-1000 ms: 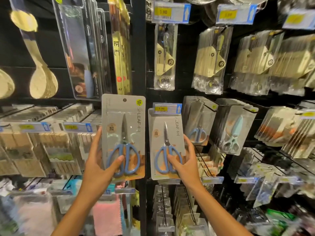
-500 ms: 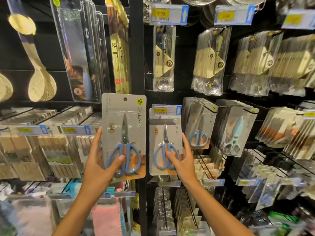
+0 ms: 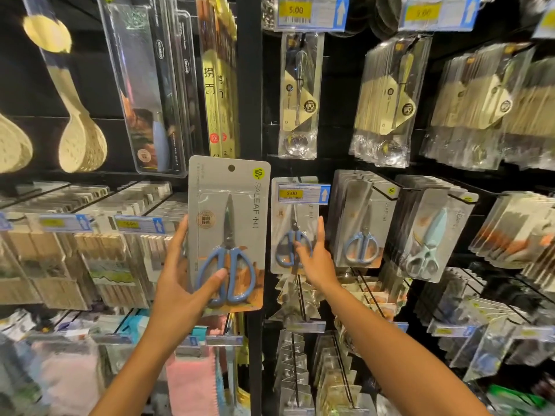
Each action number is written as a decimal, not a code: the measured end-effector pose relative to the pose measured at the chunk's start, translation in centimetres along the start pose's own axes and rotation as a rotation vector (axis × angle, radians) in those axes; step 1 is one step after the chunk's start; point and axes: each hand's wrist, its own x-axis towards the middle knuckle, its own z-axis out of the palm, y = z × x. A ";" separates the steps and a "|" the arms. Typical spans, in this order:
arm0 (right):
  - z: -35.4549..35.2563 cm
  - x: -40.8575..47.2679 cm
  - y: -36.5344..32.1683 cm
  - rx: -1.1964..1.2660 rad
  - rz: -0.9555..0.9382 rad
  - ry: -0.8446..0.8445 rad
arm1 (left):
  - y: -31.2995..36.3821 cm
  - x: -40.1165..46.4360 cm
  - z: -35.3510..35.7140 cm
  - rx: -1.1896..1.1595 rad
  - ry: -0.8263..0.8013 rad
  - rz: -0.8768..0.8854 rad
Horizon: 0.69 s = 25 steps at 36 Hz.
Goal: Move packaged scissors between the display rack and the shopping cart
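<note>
The right hand has pushed its scissors pack back onto the rack peg, fingers loosening; the left hand still grips another pack, likely next.

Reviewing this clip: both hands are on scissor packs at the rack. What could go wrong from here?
1. The right hand has only fingertips on the hanging scissor pack; it could slip off the hook or snag under the price tag.
2. The left hand pinches the held scissor pack low down, so it may tip or drop.
3. The neighbouring packs hang close and could be knocked.
</note>
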 end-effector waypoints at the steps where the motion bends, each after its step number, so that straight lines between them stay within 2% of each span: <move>1: 0.2 0.8 0.1 -0.027 0.019 0.001 | -0.1 0.1 0.1 0.013 -0.002 0.002; 5: 1.0 3.4 0.7 -0.144 0.090 0.007 | -0.1 0.3 0.3 0.011 -0.004 0.008; 11: 1.3 5.4 1.0 -0.178 0.124 0.039 | 0.1 0.2 0.6 0.002 0.012 0.017; 17: 1.2 4.4 1.2 -0.092 0.164 0.052 | 0.2 0.2 0.7 0.025 0.011 0.036; 21: 1.3 0.9 0.5 0.024 0.053 0.096 | 0.2 0.2 0.7 -0.012 -0.007 0.049; 25: 1.1 -4.3 -2.2 0.263 -0.046 0.008 | 0.5 0.1 0.7 -0.063 -0.024 0.046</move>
